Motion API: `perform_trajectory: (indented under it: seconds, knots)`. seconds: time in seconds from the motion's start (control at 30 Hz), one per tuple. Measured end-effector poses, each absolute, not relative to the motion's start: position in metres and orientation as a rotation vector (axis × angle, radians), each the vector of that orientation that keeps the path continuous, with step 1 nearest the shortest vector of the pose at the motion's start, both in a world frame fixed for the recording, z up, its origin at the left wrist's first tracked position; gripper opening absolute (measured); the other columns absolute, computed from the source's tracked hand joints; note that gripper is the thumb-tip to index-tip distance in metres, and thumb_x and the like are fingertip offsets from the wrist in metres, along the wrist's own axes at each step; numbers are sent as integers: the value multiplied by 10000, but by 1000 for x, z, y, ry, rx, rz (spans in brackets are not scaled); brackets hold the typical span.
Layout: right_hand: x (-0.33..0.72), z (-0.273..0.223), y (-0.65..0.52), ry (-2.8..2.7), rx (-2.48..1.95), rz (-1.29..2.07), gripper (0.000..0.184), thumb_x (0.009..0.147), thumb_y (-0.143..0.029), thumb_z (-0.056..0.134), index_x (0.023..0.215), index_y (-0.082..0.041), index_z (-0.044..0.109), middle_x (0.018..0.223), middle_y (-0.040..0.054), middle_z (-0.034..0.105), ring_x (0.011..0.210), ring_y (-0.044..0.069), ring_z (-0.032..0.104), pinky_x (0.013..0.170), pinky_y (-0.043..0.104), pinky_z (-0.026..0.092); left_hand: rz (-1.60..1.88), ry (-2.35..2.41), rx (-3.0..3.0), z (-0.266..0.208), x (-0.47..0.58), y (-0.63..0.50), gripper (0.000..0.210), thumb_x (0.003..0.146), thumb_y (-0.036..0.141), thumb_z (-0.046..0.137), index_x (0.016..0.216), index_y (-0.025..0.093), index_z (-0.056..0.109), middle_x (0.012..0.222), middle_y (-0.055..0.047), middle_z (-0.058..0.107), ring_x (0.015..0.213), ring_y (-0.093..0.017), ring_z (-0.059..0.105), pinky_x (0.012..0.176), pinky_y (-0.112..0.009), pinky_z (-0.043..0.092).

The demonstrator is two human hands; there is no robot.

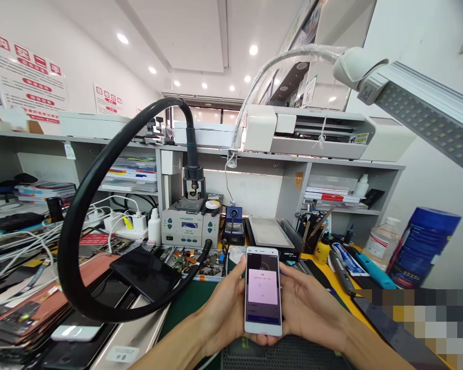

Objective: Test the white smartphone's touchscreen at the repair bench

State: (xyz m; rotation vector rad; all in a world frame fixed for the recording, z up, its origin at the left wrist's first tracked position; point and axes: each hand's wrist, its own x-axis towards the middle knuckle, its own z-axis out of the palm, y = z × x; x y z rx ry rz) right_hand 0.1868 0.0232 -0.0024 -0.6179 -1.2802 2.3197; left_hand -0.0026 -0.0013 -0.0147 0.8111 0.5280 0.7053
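A white smartphone (263,291) with a lit screen showing a pale dialog box stands upright in front of me, low in the middle of the view. My left hand (221,308) grips its left edge, the thumb lying along the side near the top. My right hand (306,306) cups the right edge and the back. Both hands hover over a dark green mat (189,306) and a black ribbed pad (293,354) at the bench's front edge.
A hot-air rework station (190,223) with a thick black hose (81,216) looping left stands behind. A parts tray (195,262), a dark tablet (144,272), stacked phones and screens (31,313), a heating plate (268,232), tools (355,264), a blue canister (424,244) and an LED lamp (428,113) crowd the bench.
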Motion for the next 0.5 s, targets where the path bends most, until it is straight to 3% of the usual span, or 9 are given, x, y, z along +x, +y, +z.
perform_trajectory:
  seconds: [0.5]
  knots:
    - [182,-3,19,-1239,-634,2308,642,991,-615,276,1369,-144,493,1032,176,749,792,318,750,724,437,518,656,417,757,-20,-6,1,872,854,823,323,1154,78,663,838,-154,681,605,-251,675,503,-280,455]
